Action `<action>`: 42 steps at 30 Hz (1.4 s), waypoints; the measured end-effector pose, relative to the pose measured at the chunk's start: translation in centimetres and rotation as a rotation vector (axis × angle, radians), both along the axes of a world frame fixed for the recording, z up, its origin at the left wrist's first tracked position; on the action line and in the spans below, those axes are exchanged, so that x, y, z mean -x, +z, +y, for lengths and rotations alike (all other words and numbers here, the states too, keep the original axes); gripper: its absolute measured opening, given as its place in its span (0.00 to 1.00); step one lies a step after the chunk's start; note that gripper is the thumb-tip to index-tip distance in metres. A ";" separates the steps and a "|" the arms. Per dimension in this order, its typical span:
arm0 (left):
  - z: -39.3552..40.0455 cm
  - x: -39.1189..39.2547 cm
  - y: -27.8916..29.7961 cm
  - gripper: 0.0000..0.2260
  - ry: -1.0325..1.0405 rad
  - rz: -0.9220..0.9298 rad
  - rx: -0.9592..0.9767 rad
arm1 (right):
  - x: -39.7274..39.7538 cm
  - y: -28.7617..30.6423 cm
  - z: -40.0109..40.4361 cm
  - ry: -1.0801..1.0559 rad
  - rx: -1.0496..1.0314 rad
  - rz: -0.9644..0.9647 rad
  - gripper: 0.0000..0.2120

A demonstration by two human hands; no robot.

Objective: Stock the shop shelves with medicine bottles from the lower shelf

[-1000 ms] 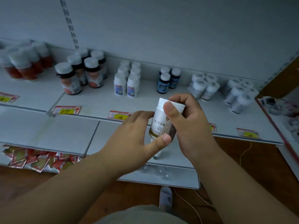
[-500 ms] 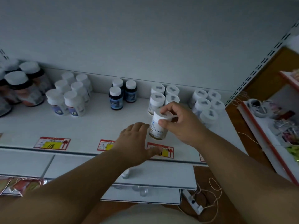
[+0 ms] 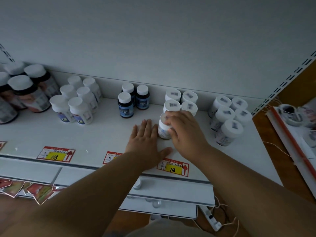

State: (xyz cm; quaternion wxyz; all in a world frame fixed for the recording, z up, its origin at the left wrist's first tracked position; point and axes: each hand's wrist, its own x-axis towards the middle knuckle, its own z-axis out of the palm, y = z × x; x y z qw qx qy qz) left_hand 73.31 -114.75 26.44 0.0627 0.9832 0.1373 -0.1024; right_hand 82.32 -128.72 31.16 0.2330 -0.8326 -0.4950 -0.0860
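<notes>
Right hand (image 3: 185,134) curls its fingers around a white-capped white medicine bottle (image 3: 163,129) at frame centre; left hand (image 3: 145,144) lies flat, fingers straight, on the white shelf (image 3: 102,134).

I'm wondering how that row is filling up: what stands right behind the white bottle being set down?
Behind the white-capped bottle under the right hand stand four matching white bottles with grey cap stickers, two rows of two. The hand covers their lower parts.

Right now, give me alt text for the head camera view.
The right hand grips a white-capped medicine bottle standing on the white shelf, just in front of four matching bottles; the left hand lies flat beside it.
</notes>
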 end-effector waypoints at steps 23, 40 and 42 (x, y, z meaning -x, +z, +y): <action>5.3 16.3 3.1 0.37 -0.131 -0.360 0.195 | 16.4 2.2 4.1 -0.352 -0.076 0.035 0.22; 8.4 26.1 -14.8 0.41 -0.063 -0.238 0.358 | 27.6 -19.6 5.2 -0.414 0.127 0.531 0.20; 7.4 24.5 -19.2 0.45 -0.047 -0.182 0.363 | 25.6 -24.9 4.5 -0.475 0.145 0.579 0.23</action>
